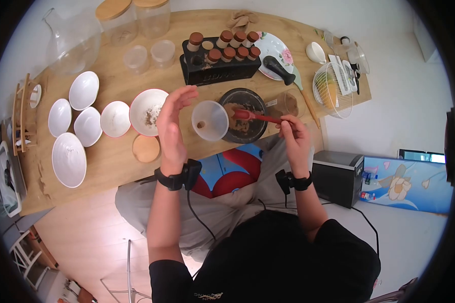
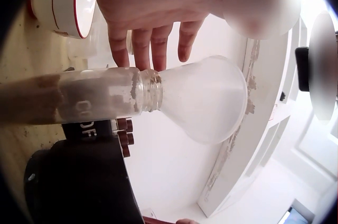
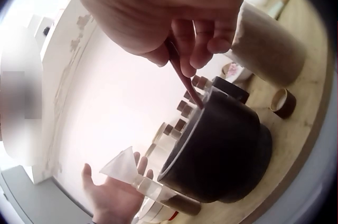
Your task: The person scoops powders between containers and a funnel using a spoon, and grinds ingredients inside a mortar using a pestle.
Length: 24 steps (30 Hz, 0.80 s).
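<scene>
In the head view my right hand [image 1: 296, 139] pinches the handle of a red spoon [image 1: 268, 118]. Its head lies over brown powder [image 1: 237, 126] inside a black mortar [image 1: 260, 134]. A translucent funnel [image 1: 210, 117] stands left of the mortar. The left wrist view shows this funnel [image 2: 206, 100] seated in the neck of a clear glass bottle [image 2: 100, 94], brown powder filling its lower part. My left hand [image 1: 173, 129] is upright beside the funnel, fingers extended; in the right wrist view the left hand [image 3: 113, 197] is just behind the bottle, palm towards it.
Behind the mortar stands a black rack [image 1: 220, 73] of cork-topped vials. A black pestle [image 1: 278, 69] rests on a floral plate [image 1: 271, 43]. White bowls [image 1: 70, 159] spread leftward, near a round wooden lid [image 1: 146, 149]. Right of the mortar is a jar of powder [image 1: 288, 104].
</scene>
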{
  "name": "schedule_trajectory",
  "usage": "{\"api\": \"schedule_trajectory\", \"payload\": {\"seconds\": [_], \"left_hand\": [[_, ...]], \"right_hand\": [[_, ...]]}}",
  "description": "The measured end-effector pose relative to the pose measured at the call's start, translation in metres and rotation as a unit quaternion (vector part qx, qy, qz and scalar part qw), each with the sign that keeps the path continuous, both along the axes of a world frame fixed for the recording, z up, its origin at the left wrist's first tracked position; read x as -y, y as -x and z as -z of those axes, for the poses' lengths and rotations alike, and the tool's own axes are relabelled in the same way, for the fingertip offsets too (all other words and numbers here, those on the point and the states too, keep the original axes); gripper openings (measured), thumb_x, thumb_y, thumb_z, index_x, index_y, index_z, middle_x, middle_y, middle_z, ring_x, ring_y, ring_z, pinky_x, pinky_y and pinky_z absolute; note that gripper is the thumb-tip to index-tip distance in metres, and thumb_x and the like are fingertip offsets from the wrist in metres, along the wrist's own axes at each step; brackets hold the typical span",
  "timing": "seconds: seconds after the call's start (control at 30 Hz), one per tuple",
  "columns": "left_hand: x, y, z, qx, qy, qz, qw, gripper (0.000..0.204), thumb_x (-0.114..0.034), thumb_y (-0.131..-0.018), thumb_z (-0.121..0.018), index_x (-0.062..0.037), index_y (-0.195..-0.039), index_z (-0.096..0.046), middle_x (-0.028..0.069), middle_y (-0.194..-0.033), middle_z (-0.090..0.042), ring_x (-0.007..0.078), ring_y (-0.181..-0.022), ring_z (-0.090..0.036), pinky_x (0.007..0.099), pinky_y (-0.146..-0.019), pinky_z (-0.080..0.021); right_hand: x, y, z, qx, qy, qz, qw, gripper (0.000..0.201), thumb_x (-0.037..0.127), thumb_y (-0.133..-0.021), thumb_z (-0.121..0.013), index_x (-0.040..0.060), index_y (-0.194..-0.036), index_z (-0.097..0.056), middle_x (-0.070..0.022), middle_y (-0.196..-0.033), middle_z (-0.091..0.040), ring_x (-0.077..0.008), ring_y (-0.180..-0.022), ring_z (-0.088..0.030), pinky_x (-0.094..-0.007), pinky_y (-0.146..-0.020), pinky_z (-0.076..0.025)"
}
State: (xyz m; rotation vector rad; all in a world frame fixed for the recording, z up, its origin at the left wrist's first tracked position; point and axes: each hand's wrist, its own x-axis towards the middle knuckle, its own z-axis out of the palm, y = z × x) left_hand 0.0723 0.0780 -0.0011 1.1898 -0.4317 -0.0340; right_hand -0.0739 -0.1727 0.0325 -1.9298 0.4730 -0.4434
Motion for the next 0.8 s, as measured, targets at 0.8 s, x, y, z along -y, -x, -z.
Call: {"api": "schedule_trajectory", "payload": {"seconds": [0.8], "left_hand": [[0.002, -0.009, 0.009, 0.009, 0.025, -0.003, 1.000, 0.090, -0.073, -0.088, -0.036, 0.0047, -0.132, -0.048, 0.0190, -0.123, -0.059, 0.0276, -0.111, -0.058, 0.0372, -0.092, -0.041]], "right_hand": [[-0.009, 0.006, 0.027, 0.071, -0.322, 0.033, 0.944, 0.023, 0.017, -0.102, -0.051, 0.0014, -0.117, -0.057, -0.0083, -0.095, -0.066, -0.0104, -0.069, -0.056, -0.0238, -0.063, -0.046]]}}
